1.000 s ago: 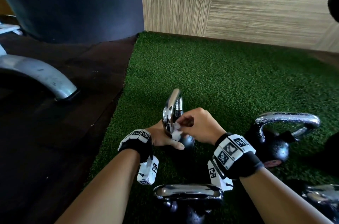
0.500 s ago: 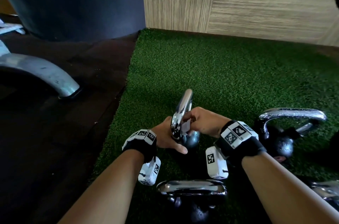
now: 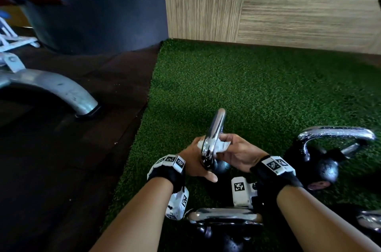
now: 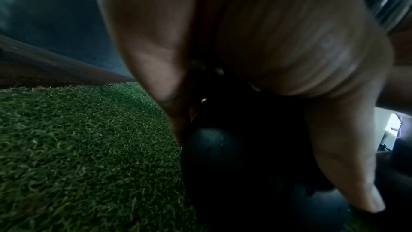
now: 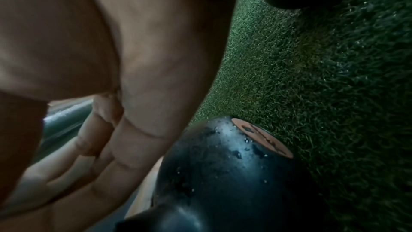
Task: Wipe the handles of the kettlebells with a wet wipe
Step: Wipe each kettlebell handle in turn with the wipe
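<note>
Kettlebell (image 3: 218,166) at centre looks heavy; left hand (image 3: 195,159) steadies it, right hand (image 3: 237,153) fingers pinching wipe (image 3: 221,146) round slick handle (image 3: 213,136).

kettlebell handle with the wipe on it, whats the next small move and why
Probably slide the wet wipe up the chrome handle: the right hand holds it low, the left hand steadies the base, and the upper handle is bare.
</note>
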Motion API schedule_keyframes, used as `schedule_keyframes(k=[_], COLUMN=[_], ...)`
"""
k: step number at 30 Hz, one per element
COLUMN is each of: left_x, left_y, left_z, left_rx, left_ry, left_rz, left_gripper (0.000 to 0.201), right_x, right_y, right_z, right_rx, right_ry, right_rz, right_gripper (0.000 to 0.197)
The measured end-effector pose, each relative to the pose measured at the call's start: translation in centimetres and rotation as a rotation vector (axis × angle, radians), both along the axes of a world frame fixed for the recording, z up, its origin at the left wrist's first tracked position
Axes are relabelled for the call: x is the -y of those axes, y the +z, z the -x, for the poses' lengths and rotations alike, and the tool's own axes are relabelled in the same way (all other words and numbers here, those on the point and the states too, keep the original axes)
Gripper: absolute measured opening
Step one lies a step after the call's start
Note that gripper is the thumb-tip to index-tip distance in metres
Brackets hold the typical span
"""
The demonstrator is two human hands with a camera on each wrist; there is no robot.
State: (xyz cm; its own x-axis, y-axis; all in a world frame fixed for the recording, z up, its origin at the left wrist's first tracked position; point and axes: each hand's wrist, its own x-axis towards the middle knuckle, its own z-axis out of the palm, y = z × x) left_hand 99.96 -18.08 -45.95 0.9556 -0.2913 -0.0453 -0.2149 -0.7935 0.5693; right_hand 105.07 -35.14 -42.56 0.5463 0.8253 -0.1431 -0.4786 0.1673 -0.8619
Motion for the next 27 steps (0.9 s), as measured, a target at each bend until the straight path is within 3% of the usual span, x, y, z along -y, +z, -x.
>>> schedule_keyframes(k=[6,10,15,20,23,27], left_x=[-0.2,-0.5,-0.7,-0.8,-0.7,-0.8], left_y=[-0.2,-0.7,-0.7,-0.6,-0.7,-0.8], left_z=[0.1,0.3,0.4,0.9,0.6,0.5], left_rx=[-0.079,-0.030,-0.034,-0.048,-0.056,-0.103], left_ry=[0.101,0.057,0.097,0.095,0.102,0.127], left_rz=[0.114,0.019,0.213,0.276,0.204,0.094], left_gripper=[0.121,0.113,0.125,0.124,0.124,0.128], right_x=[-0.5,-0.7,-1.4,-0.7,-0.9,-1.2], right_y=[0.0,0.1,0.6,0.7,1.0,1.4], right_z=[-0.6,-0.7,-1.3,-1.6,-1.9,-2.2], right_rx=[-0.085,-0.024,0.062,0.494,0.769,0.950], right_ry=[-0.110,-0.113,-0.412,-0.547,-0.667,-0.794], right_rz=[-0.090,-0.042,0.036,0.365,0.500,0.617], right_gripper=[0.038,0.040,0.021,0.027,0.025,0.026])
